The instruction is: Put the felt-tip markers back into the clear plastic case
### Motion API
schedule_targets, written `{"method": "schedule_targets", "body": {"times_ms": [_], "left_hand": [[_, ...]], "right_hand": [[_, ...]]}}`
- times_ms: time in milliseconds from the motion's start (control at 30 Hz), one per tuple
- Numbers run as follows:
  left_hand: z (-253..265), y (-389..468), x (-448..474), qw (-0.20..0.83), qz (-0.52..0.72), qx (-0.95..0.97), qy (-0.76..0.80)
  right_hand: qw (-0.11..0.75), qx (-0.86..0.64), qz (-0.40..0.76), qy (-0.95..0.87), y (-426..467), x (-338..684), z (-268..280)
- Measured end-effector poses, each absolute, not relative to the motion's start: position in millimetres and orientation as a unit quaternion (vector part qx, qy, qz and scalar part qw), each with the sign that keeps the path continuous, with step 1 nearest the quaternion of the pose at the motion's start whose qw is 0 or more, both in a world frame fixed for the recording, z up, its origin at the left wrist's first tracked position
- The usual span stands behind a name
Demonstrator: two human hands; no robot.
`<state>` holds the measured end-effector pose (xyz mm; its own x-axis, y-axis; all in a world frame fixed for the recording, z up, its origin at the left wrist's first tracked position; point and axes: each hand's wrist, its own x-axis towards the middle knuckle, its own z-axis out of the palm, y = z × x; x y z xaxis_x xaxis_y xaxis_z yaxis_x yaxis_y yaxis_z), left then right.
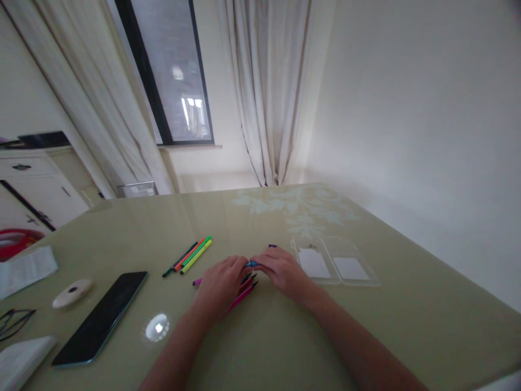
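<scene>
In the middle of the table, a blue felt-tip pen point(253, 264) is pinched between the fingertips of both hands. My left hand point(218, 283) is closed on its left part and my right hand point(280, 267) on its right part. Below and partly behind my left hand lie several pens, among them a pink felt-tip pen point(243, 296); their left ends are mostly hidden. A magenta pen end point(197, 282) sticks out left of that hand. Just beyond my right fingers shows a small dark purple piece point(272, 246), mostly covered.
Green, yellow, orange and dark felt-tip pens point(195, 257) lie together farther left. An opened clear plastic case point(331, 255) with white paper lies right. A black phone-like slab point(101, 317), a white oval object point(72, 293) and glasses point(14, 321) occupy the left side.
</scene>
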<state>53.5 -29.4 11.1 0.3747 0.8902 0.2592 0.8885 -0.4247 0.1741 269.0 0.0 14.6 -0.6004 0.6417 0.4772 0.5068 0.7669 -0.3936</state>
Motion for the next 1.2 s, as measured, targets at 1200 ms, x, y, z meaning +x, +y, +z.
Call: {"method": "schedule_targets", "body": {"times_ms": [1200], "left_hand": [[1, -10, -18, -0.066, 0.128, 0.605, 0.783]], "right_hand": [[0.226, -0.473, 0.062, -0.849, 15, 266, 0]]}}
